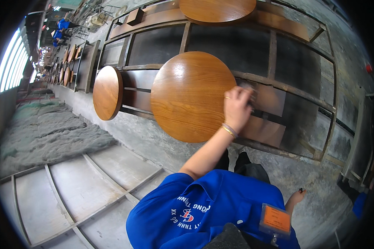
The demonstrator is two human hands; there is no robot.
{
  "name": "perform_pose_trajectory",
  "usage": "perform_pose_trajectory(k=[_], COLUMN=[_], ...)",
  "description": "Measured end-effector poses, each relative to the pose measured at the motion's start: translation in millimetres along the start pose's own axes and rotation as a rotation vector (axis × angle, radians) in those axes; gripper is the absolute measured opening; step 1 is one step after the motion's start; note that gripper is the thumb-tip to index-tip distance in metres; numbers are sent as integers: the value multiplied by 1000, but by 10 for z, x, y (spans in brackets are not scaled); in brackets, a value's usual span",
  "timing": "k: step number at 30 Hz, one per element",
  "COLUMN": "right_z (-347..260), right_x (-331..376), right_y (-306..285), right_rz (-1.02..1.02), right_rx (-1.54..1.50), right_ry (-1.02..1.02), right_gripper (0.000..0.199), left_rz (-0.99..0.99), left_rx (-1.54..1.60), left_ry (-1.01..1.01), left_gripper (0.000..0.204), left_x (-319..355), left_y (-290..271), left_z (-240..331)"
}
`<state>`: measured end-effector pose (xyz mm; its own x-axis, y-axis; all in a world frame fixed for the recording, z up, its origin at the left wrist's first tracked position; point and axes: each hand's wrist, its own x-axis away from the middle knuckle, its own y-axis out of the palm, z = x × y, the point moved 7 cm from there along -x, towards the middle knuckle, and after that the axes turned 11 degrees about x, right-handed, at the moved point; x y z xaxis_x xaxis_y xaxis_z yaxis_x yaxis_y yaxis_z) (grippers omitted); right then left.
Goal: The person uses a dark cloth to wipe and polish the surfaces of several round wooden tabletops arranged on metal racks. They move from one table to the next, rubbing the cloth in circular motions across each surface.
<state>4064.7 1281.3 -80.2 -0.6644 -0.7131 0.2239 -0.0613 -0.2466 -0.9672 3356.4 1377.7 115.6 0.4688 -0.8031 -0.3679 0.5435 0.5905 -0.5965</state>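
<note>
The large round varnished brown wooden tabletop (189, 95) is leaning on edge against a long dark metal-framed rack (278, 58) that is running along the grey concrete floor (153, 141). One of the person's hands (237, 108), reaching up from the blue-sleeved arm, is pressing on the right rim of this disc, just where the wood is meeting the rack's rail. Its fingers (243, 93) are bunching together and curling over something pale and blurred, perhaps a cloth or sanding pad; what exactly they are pinching cannot be told. Which hand this is by side is hard to judge from the twisted view; it is read here as the left. The disc's face is spreading leftward from the fingers, so nearly all its surface is lying toward the rack's left end.

The other hand (297, 196) is hanging low near the floor, well apart from the disc, with its fingers closing around a small dark object.

A smaller round brown wooden disc (108, 93) is leaning just left of the large one, and a third brown round top (217, 10) is resting on the rack's upper edge.
</note>
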Motion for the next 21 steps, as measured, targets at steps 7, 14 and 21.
perform_pose_trajectory(k=[7, 14, 21], right_z=[-268, 447, 536], right_x=[-78, 198, 584], right_y=[-75, -69, 225], right_rz=[43, 26, -95], right_rx=[-147, -56, 18], right_ry=[-111, 21, 111], right_gripper=[52, 54, 56], left_rz=[398, 404, -2], left_rx=[-222, -436, -106], left_ry=[-235, -502, 24], left_gripper=[49, 48, 51], left_x=[-586, -919, -780], left_y=[-1585, -2205, -120], left_z=[-1576, -2410, -477])
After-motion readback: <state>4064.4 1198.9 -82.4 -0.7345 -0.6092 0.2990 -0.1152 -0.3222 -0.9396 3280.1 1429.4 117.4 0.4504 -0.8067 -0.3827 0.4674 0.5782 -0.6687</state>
